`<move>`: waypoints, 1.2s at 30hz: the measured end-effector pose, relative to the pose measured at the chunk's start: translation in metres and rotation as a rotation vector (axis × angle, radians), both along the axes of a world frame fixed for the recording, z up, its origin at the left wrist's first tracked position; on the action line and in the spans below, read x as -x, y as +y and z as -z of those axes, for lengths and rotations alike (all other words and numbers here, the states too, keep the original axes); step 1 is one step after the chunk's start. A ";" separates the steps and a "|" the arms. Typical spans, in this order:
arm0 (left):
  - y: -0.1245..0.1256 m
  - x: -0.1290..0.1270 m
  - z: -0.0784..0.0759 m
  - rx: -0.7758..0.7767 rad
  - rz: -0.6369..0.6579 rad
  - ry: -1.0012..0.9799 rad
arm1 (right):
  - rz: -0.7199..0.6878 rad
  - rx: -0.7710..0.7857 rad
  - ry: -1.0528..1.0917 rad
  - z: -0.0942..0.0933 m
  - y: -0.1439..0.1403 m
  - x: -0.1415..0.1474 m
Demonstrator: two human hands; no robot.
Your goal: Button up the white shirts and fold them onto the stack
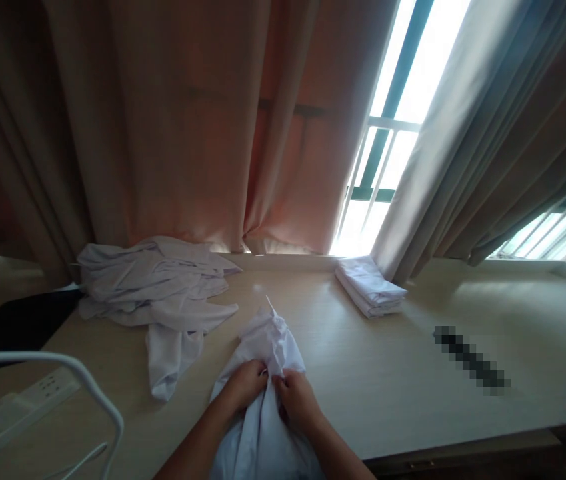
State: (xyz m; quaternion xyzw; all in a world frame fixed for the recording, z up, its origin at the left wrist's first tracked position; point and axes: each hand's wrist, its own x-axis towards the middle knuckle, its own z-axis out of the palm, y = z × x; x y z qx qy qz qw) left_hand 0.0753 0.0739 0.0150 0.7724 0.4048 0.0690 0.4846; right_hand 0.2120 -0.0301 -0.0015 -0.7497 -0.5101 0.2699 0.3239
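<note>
A white cloth garment (257, 427) lies bunched at the table's near side, its crumpled upper end pointing away from me. My left hand (249, 383) pinches the fabric on one side, and my right hand (297, 400) grips it just opposite. Both hands are closed, close together, with folds of cloth running down between the wrists. Which part of the garment sits in my fingers cannot be made out. To the left rests a loose heap of white cloth (163, 283), one piece trailing forward. Further back on the right is a neatly folded stack of white cloth (369, 285).
The pale wooden table (363, 373) runs along a window (393, 120) with brown curtains (183, 133). At left are a black flat item (23, 323), a power strip (43, 400) and a curved white tube (97, 387). A pixelated dark strip (471, 358) is on the right.
</note>
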 end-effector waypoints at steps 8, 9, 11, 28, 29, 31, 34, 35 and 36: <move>0.064 -0.044 0.007 -0.320 0.025 0.039 | 0.123 -0.055 -0.244 -0.001 0.069 -0.016; 0.071 -0.047 0.007 -0.343 0.020 0.045 | 0.130 -0.057 -0.255 0.000 0.078 -0.019; 0.085 -0.052 0.007 -0.391 0.003 0.063 | 0.147 -0.060 -0.278 0.001 0.096 -0.024; 0.197 -0.107 0.026 -0.587 -0.094 0.146 | 0.132 -0.114 -0.424 0.015 0.222 -0.087; 0.203 -0.110 0.029 -0.586 -0.098 0.143 | 0.131 -0.113 -0.425 0.017 0.229 -0.090; 0.215 -0.116 0.032 -0.580 -0.106 0.133 | 0.133 -0.113 -0.421 0.019 0.240 -0.097; 0.229 -0.124 0.034 -0.564 -0.118 0.113 | 0.140 -0.121 -0.402 0.020 0.254 -0.105; 0.232 -0.126 0.035 -0.556 -0.121 0.103 | 0.142 -0.126 -0.391 0.020 0.257 -0.107; 0.235 -0.127 0.034 -0.546 -0.124 0.091 | 0.144 -0.133 -0.379 0.020 0.260 -0.108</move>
